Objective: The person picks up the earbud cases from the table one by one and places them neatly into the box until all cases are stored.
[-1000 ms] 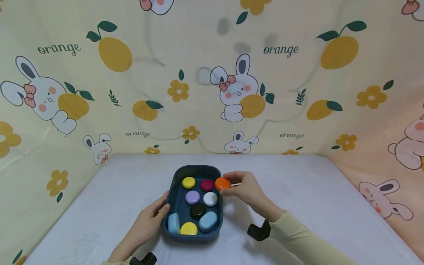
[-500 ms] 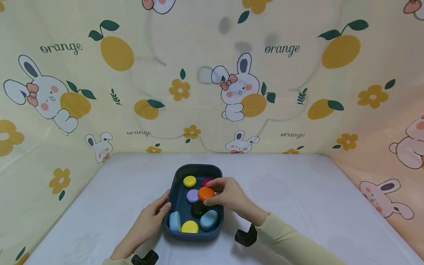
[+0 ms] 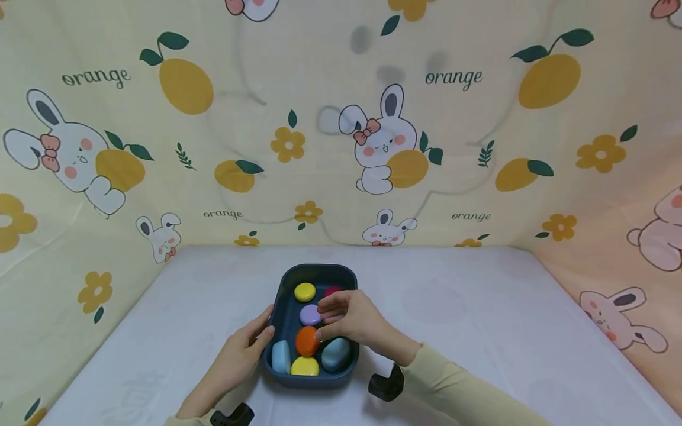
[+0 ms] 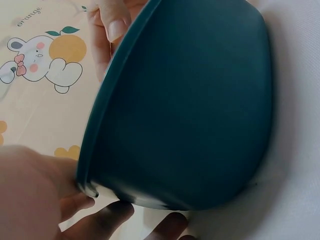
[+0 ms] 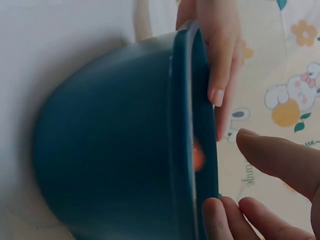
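A dark blue rounded box (image 3: pixel 288 281) stands on the table, holding several smooth, glossy pebble-like pieces. My left hand (image 3: pixel 237 355) grips the box's left wall at the rim, thumb on top and fingers outside. Over the right half hovers my right hand (image 3: pixel 354 319), thumb and fingers spread with nothing between them. Just beyond its thumb tip, the orange piece (image 3: pixel 307 342) leans on edge inside. Around it are a purple piece (image 3: pixel 310 315), a yellow piece (image 3: pixel 305 366) and light blue pieces (image 3: pixel 335 354). The white and black pieces are hidden.
Farther back in the box lie another yellow piece (image 3: pixel 305 291) and a dark red piece (image 3: pixel 331 291), partly covered by the right hand. A white cloth covers the table (image 3: pixel 453 296). Behind it hangs a cream curtain (image 3: pixel 319 89) printed with rabbits and oranges.
My right hand has carried the orange piece from over the right rim into the box, toward the front, and let go of it. My left hand has stayed at the left wall.
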A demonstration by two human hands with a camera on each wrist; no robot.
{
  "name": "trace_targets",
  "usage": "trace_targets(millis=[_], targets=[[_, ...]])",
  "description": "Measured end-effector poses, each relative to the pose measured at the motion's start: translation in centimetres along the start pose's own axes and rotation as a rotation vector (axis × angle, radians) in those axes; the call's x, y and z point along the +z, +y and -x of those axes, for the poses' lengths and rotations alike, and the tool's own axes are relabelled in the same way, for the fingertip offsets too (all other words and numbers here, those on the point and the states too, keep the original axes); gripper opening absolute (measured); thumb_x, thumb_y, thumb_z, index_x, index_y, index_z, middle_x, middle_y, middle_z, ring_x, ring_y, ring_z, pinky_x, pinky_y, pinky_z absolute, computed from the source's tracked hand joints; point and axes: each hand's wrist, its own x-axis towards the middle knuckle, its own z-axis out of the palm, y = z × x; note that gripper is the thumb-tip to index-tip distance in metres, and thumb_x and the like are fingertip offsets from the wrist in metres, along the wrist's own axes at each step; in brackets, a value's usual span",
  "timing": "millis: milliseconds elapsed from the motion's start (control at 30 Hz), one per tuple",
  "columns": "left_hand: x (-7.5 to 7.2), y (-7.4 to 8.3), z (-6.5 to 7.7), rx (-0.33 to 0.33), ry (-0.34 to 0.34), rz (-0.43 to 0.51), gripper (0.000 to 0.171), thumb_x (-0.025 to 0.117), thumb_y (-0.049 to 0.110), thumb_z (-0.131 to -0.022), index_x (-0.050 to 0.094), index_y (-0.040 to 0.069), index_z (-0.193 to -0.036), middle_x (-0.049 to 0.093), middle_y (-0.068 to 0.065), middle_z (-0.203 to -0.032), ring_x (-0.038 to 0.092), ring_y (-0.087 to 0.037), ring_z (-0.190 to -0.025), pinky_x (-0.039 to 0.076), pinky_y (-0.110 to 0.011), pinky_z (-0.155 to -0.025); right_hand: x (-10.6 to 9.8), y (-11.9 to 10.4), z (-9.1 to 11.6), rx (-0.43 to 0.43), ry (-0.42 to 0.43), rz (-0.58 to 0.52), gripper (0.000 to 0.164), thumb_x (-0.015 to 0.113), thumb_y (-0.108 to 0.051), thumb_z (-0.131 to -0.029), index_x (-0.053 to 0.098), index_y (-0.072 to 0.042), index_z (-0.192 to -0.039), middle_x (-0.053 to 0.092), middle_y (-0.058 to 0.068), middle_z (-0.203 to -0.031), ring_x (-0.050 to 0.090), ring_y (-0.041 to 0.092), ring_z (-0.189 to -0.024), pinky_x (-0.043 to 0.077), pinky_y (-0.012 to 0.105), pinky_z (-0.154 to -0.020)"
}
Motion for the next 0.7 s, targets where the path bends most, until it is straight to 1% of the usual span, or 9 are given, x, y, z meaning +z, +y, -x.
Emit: trace_targets(millis=[33,100,267,333,433,533,600,700], targets=[[0.0,0.0,0.0,-0.006,-0.001,0.003,0.054,0.051,0.029,-0.104,0.036,0.013,-0.153,0.042,-0.015,-0.15,0.039,-0.036,-0.136,0.039,-0.051,-0.103,0.0,-0.1,0.1,-0.005,-0.005,-0.014,0.047,0.086,-0.001,-0.073,0.066,0.007,-0.115,0.068,0.016,-0.109,0.066,0.032,-0.097,0.055,0.03,-0.083],[0.0,0.0,-0.1,-0.016,-0.003,0.005,0.054,0.051,0.03,-0.105,0.036,0.014,-0.154,0.042,-0.015,-0.15,0.039,-0.036,-0.136,0.039,-0.051,-0.104,-0.2,-0.2,0.2,-0.007,-0.002,-0.008,0.045,0.085,-0.002,-0.074,0.067,0.005,-0.114,0.068,0.017,-0.109,0.066,0.033,-0.098,0.055,0.03,-0.083],[-0.1,0.0,-0.1,-0.026,-0.01,0.009,0.054,0.05,0.029,-0.105,0.035,0.014,-0.154,0.041,-0.015,-0.15,0.038,-0.037,-0.137,0.037,-0.053,-0.104,-1.0,-0.5,0.6,-0.005,0.05,0.049,0.037,0.085,-0.008,-0.077,0.07,-0.003,-0.111,0.069,0.007,-0.104,0.065,0.024,-0.093,0.055,0.031,-0.083],[-0.2,-0.1,0.0,-0.026,-0.012,0.007,0.053,0.05,0.028,-0.105,0.035,0.014,-0.154,0.041,-0.015,-0.15,0.038,-0.037,-0.137,0.037,-0.053,-0.104,-1.4,-0.4,0.8,-0.009,0.072,0.054,0.036,0.084,-0.011,-0.079,0.07,-0.005,-0.111,0.068,0.004,-0.104,0.064,0.022,-0.092,0.055,0.032,-0.083],[-0.5,-0.2,0.0,-0.024,-0.011,-0.008,0.053,0.05,0.027,-0.105,0.035,0.014,-0.154,0.042,-0.015,-0.149,0.039,-0.036,-0.136,0.038,-0.052,-0.104,-2.0,-0.3,1.1,-0.013,0.107,0.042,0.034,0.083,-0.014,-0.081,0.07,-0.005,-0.111,0.068,0.004,-0.105,0.063,0.022,-0.094,0.055,0.034,-0.083],[-0.9,-0.2,0.1,-0.011,-0.009,-0.027,0.053,0.051,0.026,-0.104,0.037,0.013,-0.153,0.046,-0.017,-0.146,0.042,-0.038,-0.134,0.04,-0.053,-0.103,-2.6,-0.3,1.4,-0.01,0.159,0.03,0.032,0.081,-0.014,-0.082,0.07,-0.005,-0.111,0.069,0.005,-0.104,0.064,0.022,-0.095,0.055,0.034,-0.082],[-1.1,-0.1,0.1,-0.001,-0.017,-0.032,0.053,0.052,0.027,-0.104,0.037,0.011,-0.153,0.047,-0.019,-0.144,0.044,-0.039,-0.131,0.041,-0.054,-0.101,-3.1,-0.3,1.6,-0.005,0.207,0.022,0.031,0.081,-0.011,-0.082,0.07,-0.004,-0.111,0.07,0.006,-0.104,0.065,0.022,-0.094,0.056,0.033,-0.082],[-1.5,0.0,0.1,0.007,-0.038,-0.044,0.055,0.053,0.029,-0.103,0.039,0.006,-0.151,0.051,-0.021,-0.14,0.054,-0.039,-0.121,0.047,-0.053,-0.095,-3.9,-0.3,1.8,-0.012,0.303,0.028,0.031,0.081,-0.008,-0.082,0.071,-0.004,-0.111,0.07,0.006,-0.103,0.066,0.021,-0.093,0.056,0.032,-0.081]])
